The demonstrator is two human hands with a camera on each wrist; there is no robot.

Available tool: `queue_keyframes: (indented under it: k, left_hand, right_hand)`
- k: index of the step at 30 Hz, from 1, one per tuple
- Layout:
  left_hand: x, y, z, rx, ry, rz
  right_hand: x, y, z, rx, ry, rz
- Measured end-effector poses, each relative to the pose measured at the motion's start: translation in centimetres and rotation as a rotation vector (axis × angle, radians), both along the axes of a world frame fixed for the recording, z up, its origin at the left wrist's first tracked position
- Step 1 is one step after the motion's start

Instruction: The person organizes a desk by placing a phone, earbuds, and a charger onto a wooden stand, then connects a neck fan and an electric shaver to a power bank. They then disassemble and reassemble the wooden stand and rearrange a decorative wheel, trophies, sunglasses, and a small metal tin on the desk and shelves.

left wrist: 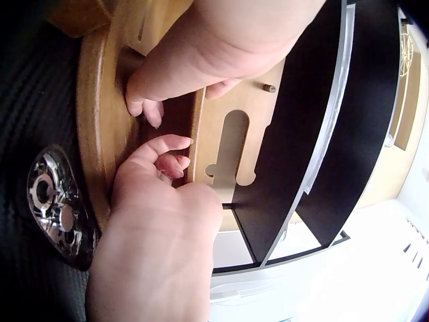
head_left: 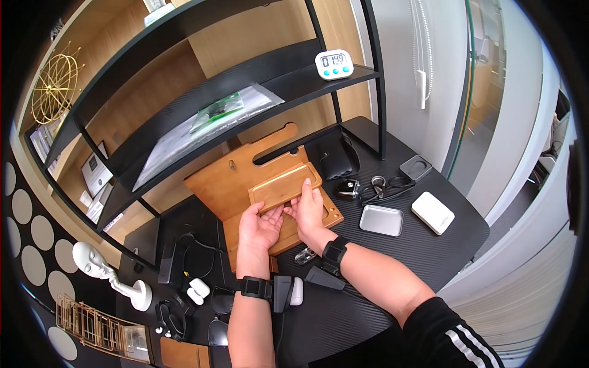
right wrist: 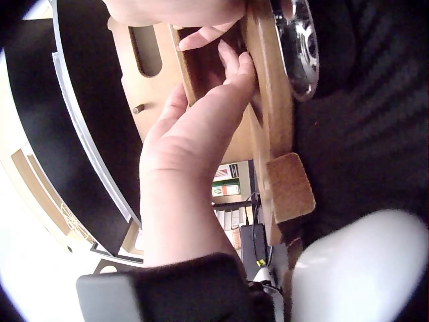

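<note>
Both hands hold a small wooden tray (head_left: 285, 184) with a raised rim, tilted in front of a wooden desk stand (head_left: 227, 172). My left hand (head_left: 261, 228) grips the tray's near left corner, thumb on the rim. My right hand (head_left: 310, 214) has its thumb on the tray's face near the right end, with fingers curled beneath. Both wrist views show fingers under the tray's dark underside (left wrist: 181, 111). Behind it, the stand's back panel carries a long slot and a peg (left wrist: 269, 88). The stand's base (head_left: 331, 214) lies below the hands.
A shiny silver object (head_left: 305, 255) lies at the stand's front edge. Rightward are a watch (head_left: 348, 189), cables, a metal tin (head_left: 381, 221) and a white power bank (head_left: 433, 213). Leftward are white earbud cases (head_left: 197, 291), sunglasses (head_left: 218, 332) and a white head figure (head_left: 92, 262). A black shelf (head_left: 245, 116) overhangs behind.
</note>
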State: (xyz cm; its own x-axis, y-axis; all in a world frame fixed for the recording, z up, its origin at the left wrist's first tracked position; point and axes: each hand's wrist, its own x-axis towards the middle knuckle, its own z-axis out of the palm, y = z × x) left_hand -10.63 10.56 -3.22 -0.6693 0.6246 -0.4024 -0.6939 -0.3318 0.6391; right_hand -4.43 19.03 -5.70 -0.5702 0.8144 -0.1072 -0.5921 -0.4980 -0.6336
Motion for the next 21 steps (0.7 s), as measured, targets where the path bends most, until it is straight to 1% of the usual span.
queue_keyframes:
  k: [9,12,14,18,21]
  left_hand:
    - [-0.1,0.1,-0.21,0.007,0.019,-0.016]
    - [-0.08,0.11,-0.2,0.01,0.007,-0.004]
    - [0.04,0.11,-0.12,0.008,0.008,0.001]
    - [-0.1,0.05,-0.33,0.016,0.012,-0.009]
    - [-0.16,0.04,-0.38,0.013,0.02,-0.02]
  right_hand:
    - [0.12,0.06,0.05,-0.002,0.002,0.005]
    - [0.32,0.12,0.07,0.005,0.021,0.031]
    - [0.15,0.36,-0.29,0.049,0.021,0.082]
    - [0.29,0.33,-0.17,0.048,0.045,0.081]
    - [0.49,0.23,0.12,0.005,0.052,0.082]
